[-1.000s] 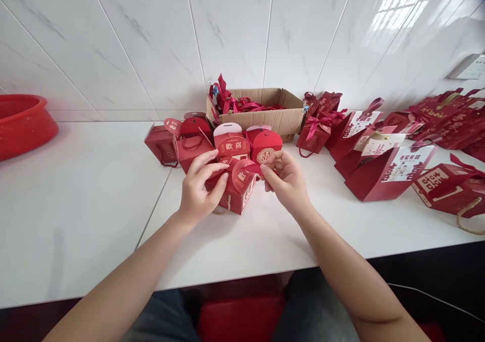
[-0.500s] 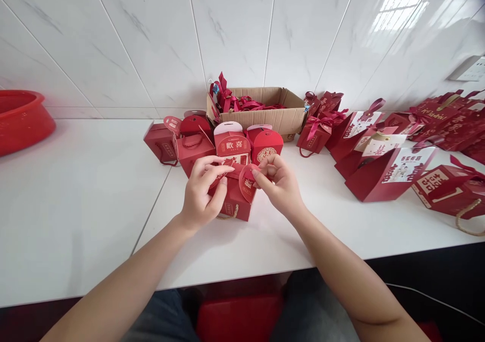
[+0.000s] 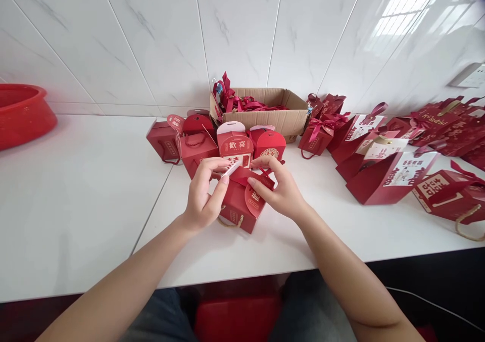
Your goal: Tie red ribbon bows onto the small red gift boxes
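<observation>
In front of me on the white table sits a red gift box (image 3: 240, 203) with gold print and a gold cord handle at its near side. My left hand (image 3: 204, 193) pinches a flap of this box, whose pale inner face (image 3: 232, 168) shows. My right hand (image 3: 278, 188) has its thumb on the red top flaps, with the fingers bent behind them. A rounded flap (image 3: 253, 199) with gold characters hangs down at the box's right side. Just behind stand several other red boxes (image 3: 197, 150) with raised tab lids.
A cardboard carton (image 3: 265, 117) of dark red ribbons stands against the tiled wall. Many finished-looking red gift boxes (image 3: 390, 178) fill the table's right side. At the far left is a red plastic basin (image 3: 26, 122). The table's front edge runs close to my lap.
The box has turned and shifted slightly right and nearer. The left flap now shows its pale side, and my right hand has moved from the rounded flap to the top panel.
</observation>
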Available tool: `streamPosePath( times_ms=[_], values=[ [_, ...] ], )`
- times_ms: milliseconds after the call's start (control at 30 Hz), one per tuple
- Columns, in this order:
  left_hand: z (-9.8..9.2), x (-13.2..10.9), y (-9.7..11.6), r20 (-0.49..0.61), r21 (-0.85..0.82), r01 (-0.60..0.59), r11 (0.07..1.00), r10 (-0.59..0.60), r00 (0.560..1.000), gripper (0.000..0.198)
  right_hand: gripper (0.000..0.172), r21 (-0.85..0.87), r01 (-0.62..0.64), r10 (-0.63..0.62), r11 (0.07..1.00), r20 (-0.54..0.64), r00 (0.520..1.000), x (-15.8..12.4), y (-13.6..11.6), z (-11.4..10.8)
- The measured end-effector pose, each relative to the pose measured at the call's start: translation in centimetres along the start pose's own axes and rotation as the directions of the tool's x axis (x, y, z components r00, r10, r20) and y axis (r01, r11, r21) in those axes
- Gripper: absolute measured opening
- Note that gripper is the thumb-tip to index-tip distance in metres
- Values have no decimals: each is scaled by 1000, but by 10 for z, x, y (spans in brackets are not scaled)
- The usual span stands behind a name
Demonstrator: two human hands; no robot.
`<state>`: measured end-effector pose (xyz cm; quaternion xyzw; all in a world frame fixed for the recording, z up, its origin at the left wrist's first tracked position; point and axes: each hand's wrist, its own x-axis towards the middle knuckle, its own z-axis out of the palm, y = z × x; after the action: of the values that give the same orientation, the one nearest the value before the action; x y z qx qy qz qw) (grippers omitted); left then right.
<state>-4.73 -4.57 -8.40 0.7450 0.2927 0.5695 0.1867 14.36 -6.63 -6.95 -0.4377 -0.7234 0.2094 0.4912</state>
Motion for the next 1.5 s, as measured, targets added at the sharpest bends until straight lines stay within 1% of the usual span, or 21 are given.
streamPosePath(
  times_ms=[67,133,200,267,333,433,500,567,667,767,900,1133,1300,1500],
  values=[
    [0,-1,1,9,-59,55,997,-55,998,21,25,40,14,-17,999,75,997,0,0,-3],
    [0,-1,2,24,-112,85,990,-83,996,21,23,75,51,-60,996,121,991,0,-1,-6],
    [1,-1,3,38,-142,103,984,-99,994,21,15,106,87,-102,991,148,984,1,-1,-8],
    [1,-1,3,45,-155,113,982,-107,993,21,6,128,81,-102,988,165,981,1,-3,-9],
    [1,-1,4,52,-164,107,981,-100,994,20,6,165,27,-58,986,186,981,2,-5,-10],
    [1,-1,4,65,-184,112,977,-102,993,20,8,271,-97,40,958,208,977,2,-7,-12],
    [1,-2,4,80,-205,133,970,-119,990,22,10,340,-157,95,927,191,977,2,-6,-12],
    [1,-3,3,88,-227,145,963,-128,988,23,13,381,-189,136,905,162,977,2,-6,-13],
    [2,-3,3,99,-245,145,959,-124,987,23,14,391,-202,152,898,155,976,2,-5,-12],
    [2,-3,3,102,-248,128,960,-105,989,22,15,406,-186,121,894,182,976,2,-6,-11],
    [2,-3,3,97,-253,98,963,-76,992,22,16,400,-159,96,902,173,980,2,-6,-10],
    [2,-3,4,94,-252,107,962,-86,992,21,17,360,-168,121,918,151,981,2,-4,-9],
    [2,-3,5,95,-249,123,961,-102,990,22,18,350,-154,105,924,156,982,1,-4,-10],
    [1,-2,6,118,-229,106,968,-80,990,23,20,358,-127,74,925,158,985,1,-5,-10]
  ],
)
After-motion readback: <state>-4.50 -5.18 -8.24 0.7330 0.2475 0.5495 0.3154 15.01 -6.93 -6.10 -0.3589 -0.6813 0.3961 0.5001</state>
